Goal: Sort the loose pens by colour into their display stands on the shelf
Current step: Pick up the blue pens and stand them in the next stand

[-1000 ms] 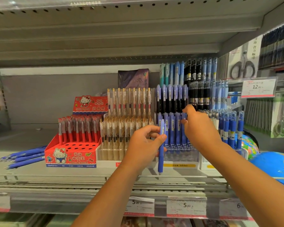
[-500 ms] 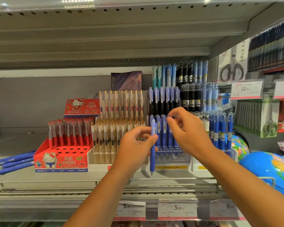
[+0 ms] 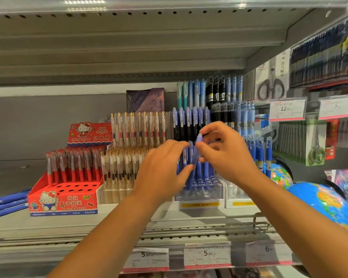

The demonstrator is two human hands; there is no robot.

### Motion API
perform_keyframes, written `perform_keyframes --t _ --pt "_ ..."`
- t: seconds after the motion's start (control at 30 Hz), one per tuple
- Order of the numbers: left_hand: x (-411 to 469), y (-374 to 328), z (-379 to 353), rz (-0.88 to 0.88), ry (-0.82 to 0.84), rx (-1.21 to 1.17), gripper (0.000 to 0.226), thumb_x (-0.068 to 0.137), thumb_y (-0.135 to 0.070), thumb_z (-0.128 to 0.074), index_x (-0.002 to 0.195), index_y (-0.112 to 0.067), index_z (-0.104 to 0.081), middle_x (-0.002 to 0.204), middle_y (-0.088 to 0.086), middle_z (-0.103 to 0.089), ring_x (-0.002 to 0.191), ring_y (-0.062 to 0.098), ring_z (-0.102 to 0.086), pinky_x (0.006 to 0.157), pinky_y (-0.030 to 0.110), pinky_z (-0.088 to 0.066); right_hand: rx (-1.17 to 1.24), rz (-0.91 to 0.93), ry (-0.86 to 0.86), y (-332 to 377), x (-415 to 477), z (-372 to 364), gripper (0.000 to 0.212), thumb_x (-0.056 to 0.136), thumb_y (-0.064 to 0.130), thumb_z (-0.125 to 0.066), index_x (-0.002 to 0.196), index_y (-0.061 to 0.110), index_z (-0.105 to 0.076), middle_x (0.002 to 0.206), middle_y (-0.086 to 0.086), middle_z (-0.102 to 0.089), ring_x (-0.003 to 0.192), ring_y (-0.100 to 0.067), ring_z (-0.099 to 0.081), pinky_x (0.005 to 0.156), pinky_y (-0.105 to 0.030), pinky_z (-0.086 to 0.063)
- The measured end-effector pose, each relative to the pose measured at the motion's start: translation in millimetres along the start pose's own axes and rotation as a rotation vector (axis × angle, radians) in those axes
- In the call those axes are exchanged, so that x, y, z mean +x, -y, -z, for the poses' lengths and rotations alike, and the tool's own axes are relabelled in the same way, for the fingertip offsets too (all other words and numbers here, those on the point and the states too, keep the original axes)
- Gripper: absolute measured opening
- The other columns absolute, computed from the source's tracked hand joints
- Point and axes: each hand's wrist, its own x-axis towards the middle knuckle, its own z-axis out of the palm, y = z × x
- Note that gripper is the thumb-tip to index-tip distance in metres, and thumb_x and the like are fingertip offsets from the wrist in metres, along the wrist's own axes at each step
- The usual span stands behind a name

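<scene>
My right hand (image 3: 227, 155) pinches the top of a blue pen (image 3: 191, 177) that stands nearly upright in front of the clear display stand (image 3: 199, 194) of blue pens. My left hand (image 3: 161, 171) is just left of the pen, with thumb and fingertips spread and touching its barrel; motion blur hides the exact contact. Several loose blue pens (image 3: 6, 203) lie flat at the shelf's far left. A red cartoon-cat stand (image 3: 62, 200) holds red pens, and a stand of clear, gold-clipped pens (image 3: 119, 189) sits beside it.
Taller racks of black and blue pens (image 3: 225, 109) rise behind the blue stand. A blue globe (image 3: 319, 203) sits at the right. Packed scissors (image 3: 271, 87) hang further right. Price tags (image 3: 207, 254) line the shelf's front rail, and another shelf (image 3: 129, 47) hangs overhead.
My right hand came off the stand's pens and took the top of the blue pen. My left hand's grip on it loosened and the pen moved up and right toward the blue stand.
</scene>
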Motion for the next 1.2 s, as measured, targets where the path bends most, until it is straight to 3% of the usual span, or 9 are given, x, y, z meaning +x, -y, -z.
perform_keyframes --t 0.2,0.33,0.5,0.63,0.77,0.87,0.97,1.2 --pt "28 24 -7 -0.070 0.239 0.363 0.085 0.084 -0.048 -0.070 0.153 -0.023 -0.028 0.153 0.002 -0.038 0.140 0.023 -0.035 0.110 0.043 -0.032 -0.354 0.137 -0.150 0 15 15 0.018 0.094 0.015 -0.061 0.109 0.023 -0.055 0.086 -0.001 -0.060 0.074 -0.012 -0.060 0.064 -0.027 -0.051" --pt "35 34 -20 -0.026 0.377 0.427 0.090 0.086 -0.052 -0.066 0.156 -0.026 -0.015 0.159 0.002 -0.030 0.141 0.025 -0.038 0.110 0.049 -0.034 -0.521 0.147 -0.086 -3 21 10 0.022 0.097 0.013 -0.056 0.119 0.014 -0.053 0.096 -0.004 -0.055 0.083 -0.024 -0.057 0.074 -0.041 -0.050" --pt "31 35 -30 -0.014 0.303 0.465 0.087 0.086 -0.050 -0.068 0.154 -0.027 -0.020 0.156 0.001 -0.037 0.132 0.027 -0.049 0.103 0.048 -0.040 -0.677 0.082 -0.026 -10 23 1 0.028 0.099 0.011 -0.051 0.128 0.011 -0.050 0.106 -0.013 -0.053 0.082 -0.025 -0.048 0.070 -0.038 -0.041" --pt "29 36 -31 -0.023 0.276 0.468 0.087 0.085 -0.051 -0.069 0.154 -0.026 -0.022 0.155 0.000 -0.039 0.129 0.027 -0.052 0.103 0.047 -0.041 -0.723 0.015 -0.007 -12 20 -3 0.030 0.099 0.007 -0.050 0.129 0.008 -0.049 0.112 -0.017 -0.054 0.088 -0.032 -0.052 0.074 -0.047 -0.048" --pt "28 37 -32 -0.042 0.235 0.480 0.087 0.084 -0.052 -0.070 0.153 -0.025 -0.025 0.153 0.000 -0.042 0.127 0.025 -0.054 0.102 0.046 -0.041 -0.870 -0.027 0.079 -13 22 -5 0.037 0.095 -0.002 -0.051 0.131 0.004 -0.046 0.096 -0.013 -0.055 0.076 -0.033 -0.052 0.061 -0.040 -0.041" --pt "27 37 -33 -0.044 0.230 0.494 0.087 0.083 -0.053 -0.070 0.153 -0.025 -0.026 0.152 0.001 -0.043 0.125 0.026 -0.055 0.101 0.046 -0.041 -0.959 -0.072 0.123 -13 22 -5 0.049 0.094 -0.008 -0.048 0.140 0.002 -0.037 0.079 -0.007 -0.041 0.056 -0.021 -0.035 0.048 -0.032 -0.025" --pt "26 36 -33 -0.051 0.232 0.501 0.087 0.083 -0.053 -0.070 0.153 -0.024 -0.026 0.152 0.001 -0.043 0.125 0.026 -0.055 0.101 0.046 -0.042 -0.992 -0.085 0.124 -12 23 -5 0.054 0.091 -0.013 -0.048 0.141 0.001 -0.035 0.071 -0.004 -0.035 0.051 -0.015 -0.029 0.044 -0.028 -0.018" --pt "26 36 -33 -0.041 0.255 0.478 0.089 0.084 -0.052 -0.069 0.154 -0.025 -0.022 0.155 0.002 -0.039 0.131 0.026 -0.049 0.105 0.048 -0.039 -1.017 -0.148 0.202 -14 14 -2 0.024 0.090 -0.011 -0.048 0.110 0.002 -0.052 0.064 -0.005 -0.037 0.050 -0.015 -0.034 0.041 -0.026 -0.020"
